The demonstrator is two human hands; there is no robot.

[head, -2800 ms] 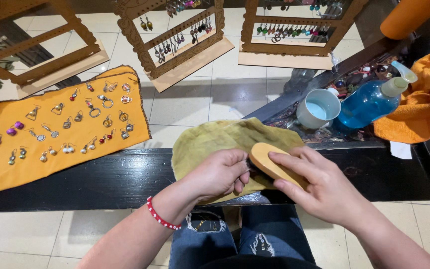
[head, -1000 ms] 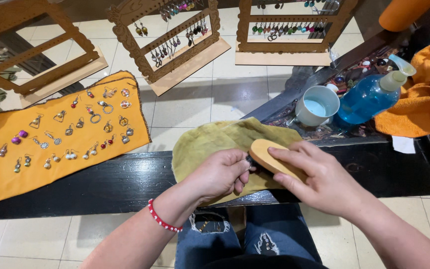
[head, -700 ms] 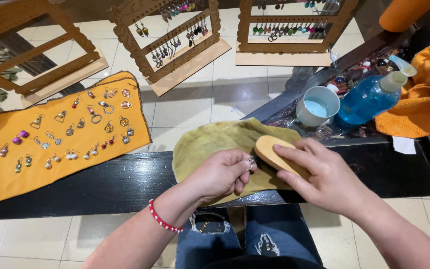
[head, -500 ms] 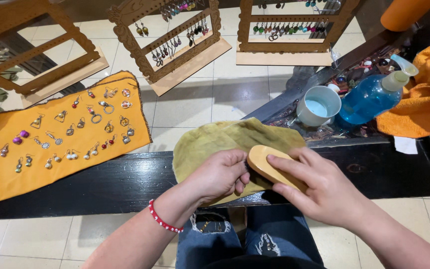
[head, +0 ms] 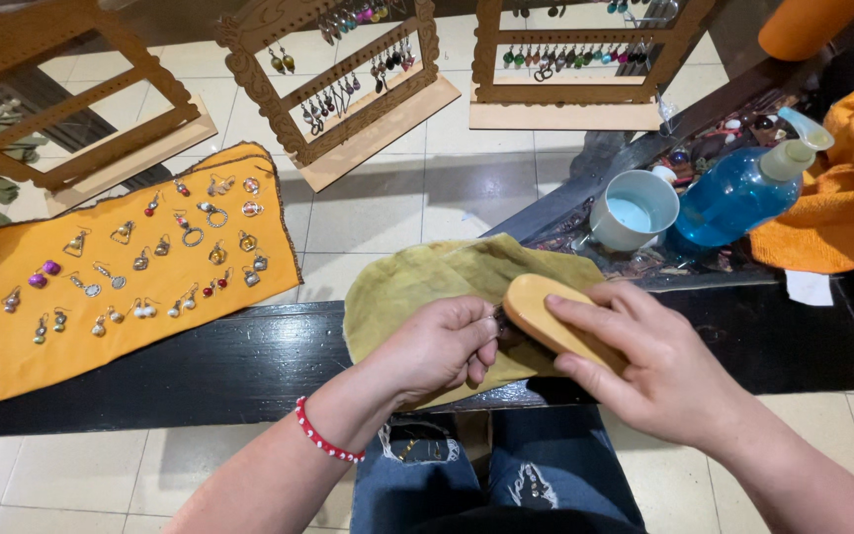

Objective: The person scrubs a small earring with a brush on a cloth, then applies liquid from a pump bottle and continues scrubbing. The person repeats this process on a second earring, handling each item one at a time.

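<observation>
My right hand [head: 659,361] grips a wooden-backed brush [head: 555,316] and presses it down at the middle of an olive-yellow cloth [head: 417,282]. My left hand [head: 437,346] is curled shut right beside the brush's left end, pinching a small dark item against the cloth; the item is mostly hidden by my fingers. A red bead bracelet [head: 323,440] circles my left wrist. The cloth lies on a dark bench [head: 200,361] in front of my knees.
An orange cloth [head: 101,287] with several earrings lies at left. Three wooden earring stands [head: 348,89] stand on the tiled floor behind. A white cup [head: 633,210], a blue pump bottle [head: 743,193] and an orange towel [head: 842,208] sit at right.
The brush has shifted back and forth a little over the item in my left hand, ending slightly lower left. My left hand has stayed in place on the cloth.
</observation>
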